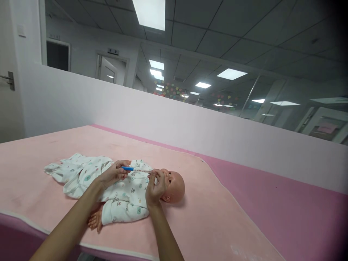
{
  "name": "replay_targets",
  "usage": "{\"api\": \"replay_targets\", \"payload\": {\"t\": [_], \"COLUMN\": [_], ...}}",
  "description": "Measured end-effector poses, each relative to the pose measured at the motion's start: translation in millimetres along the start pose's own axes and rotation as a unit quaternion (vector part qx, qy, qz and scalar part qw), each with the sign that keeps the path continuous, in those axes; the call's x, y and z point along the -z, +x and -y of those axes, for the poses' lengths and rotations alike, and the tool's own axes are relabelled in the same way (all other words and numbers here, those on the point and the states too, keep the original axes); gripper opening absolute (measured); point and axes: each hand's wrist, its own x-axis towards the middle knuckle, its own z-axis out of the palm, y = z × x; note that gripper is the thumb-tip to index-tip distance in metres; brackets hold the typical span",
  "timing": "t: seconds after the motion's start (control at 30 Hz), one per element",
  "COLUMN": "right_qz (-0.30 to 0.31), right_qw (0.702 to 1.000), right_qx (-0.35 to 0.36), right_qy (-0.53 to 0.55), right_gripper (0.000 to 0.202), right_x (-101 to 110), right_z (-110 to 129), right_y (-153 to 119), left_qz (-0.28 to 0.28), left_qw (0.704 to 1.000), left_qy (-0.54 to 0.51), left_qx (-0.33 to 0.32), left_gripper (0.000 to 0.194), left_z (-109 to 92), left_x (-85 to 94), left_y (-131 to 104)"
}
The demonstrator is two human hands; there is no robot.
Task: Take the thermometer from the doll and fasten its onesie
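A baby doll (176,186) in a white patterned sleepsuit (125,195) lies on its back, its bald head to the right. Above the doll's chest, a thin, clear thermometer (141,170) with reddish marks and a blue end is held level between my hands. My left hand (117,172) is closed around the blue end. Next to the doll's face, my right hand (156,186) pinches the clear end, whose tip is hidden by the fingers. The right hand covers part of the doll's face and neck.
Beneath the doll is a light pink mat (217,224) with a pale edge, on a darker pink surface (272,188). A low white wall (163,116) topped with glass runs behind it. At the far left stands a door (8,87).
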Motion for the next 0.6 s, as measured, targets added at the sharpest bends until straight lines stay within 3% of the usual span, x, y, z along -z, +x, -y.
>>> {"api": "replay_targets", "payload": {"t": [0.2, 0.33, 0.47, 0.53, 0.6], "right_qz": [-0.007, 0.004, 0.156, 0.261, 0.337], "right_qw": [0.998, 0.973, 0.903, 0.871, 0.862], "right_qx": [-0.042, -0.180, -0.320, -0.338, -0.316], "right_qy": [0.053, 0.145, 0.241, 0.242, 0.206], "right_gripper": [0.016, 0.020, 0.029, 0.032, 0.032], "right_x": [0.3, 0.1, -3.1, -3.1, 2.8], "right_z": [6.9, 24.6, 35.0, 41.3, 52.7], "right_y": [2.5, 12.4, 25.4, 38.0, 59.0], "left_qz": [-0.022, -0.042, -0.044, -0.021, -0.005], "left_qw": [0.998, 0.995, 0.991, 0.988, 0.988], "left_qy": [0.065, 0.085, 0.127, 0.149, 0.154], "left_qx": [0.016, 0.027, 0.026, 0.029, 0.026], "left_gripper": [0.044, 0.036, 0.029, 0.027, 0.028], "left_z": [1.7, 0.5, 2.3, 3.2, 4.3], "left_x": [2.1, -3.9, -9.5, -11.4, -12.1], "left_y": [0.9, 2.0, 4.4, 5.1, 5.3]}}
